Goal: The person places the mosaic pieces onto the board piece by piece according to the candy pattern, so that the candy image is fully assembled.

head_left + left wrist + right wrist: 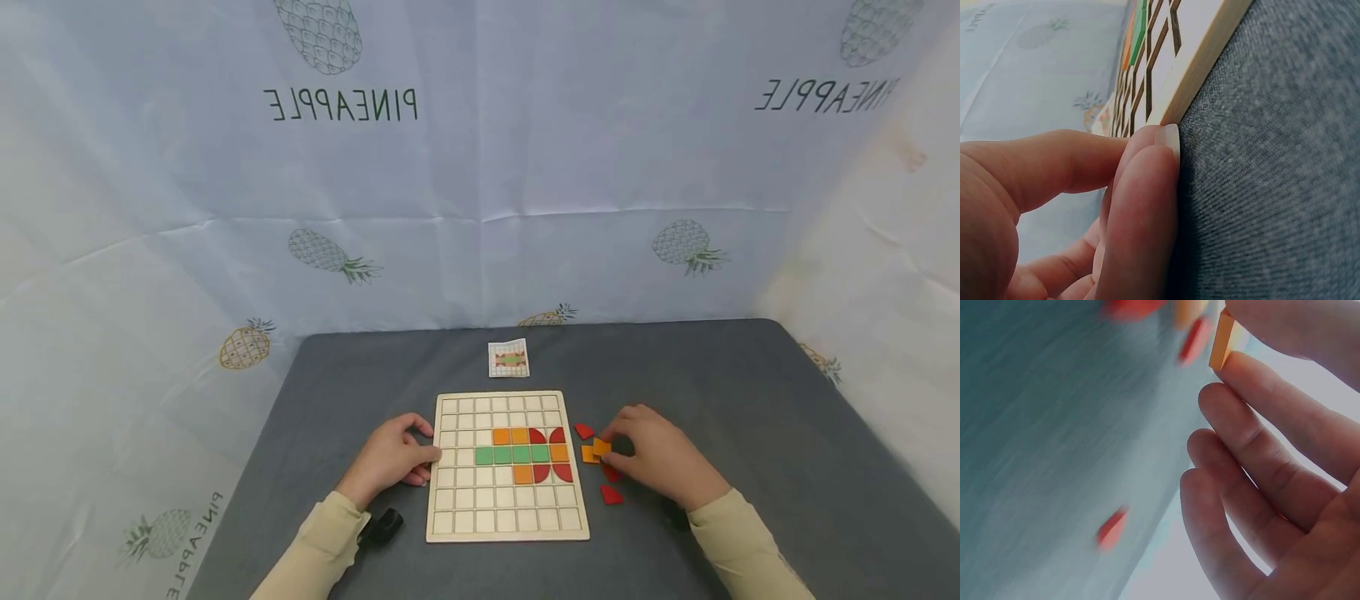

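A wooden grid board [465, 500] lies flat on the dark table, holding green squares [512, 454], orange squares and red quarter-round tiles [557, 473]. At its left edge, the thumb and a finger of my left hand [392, 454] pinch the rim; the left wrist view shows these fingertips against the board's side [1200, 69]. To the right of the board, my right hand [652, 446] pinches an orange square tile [1222, 340] between thumb and index finger, just above the table. Another orange tile [588, 454] and several red tiles [611, 495] lie around it.
A small pattern card [509, 359] lies behind the board. By the left wrist is a black object [386, 527], its kind unclear. A pineapple-print cloth [480, 275] hangs behind the grey table [712, 367] and at its sides.
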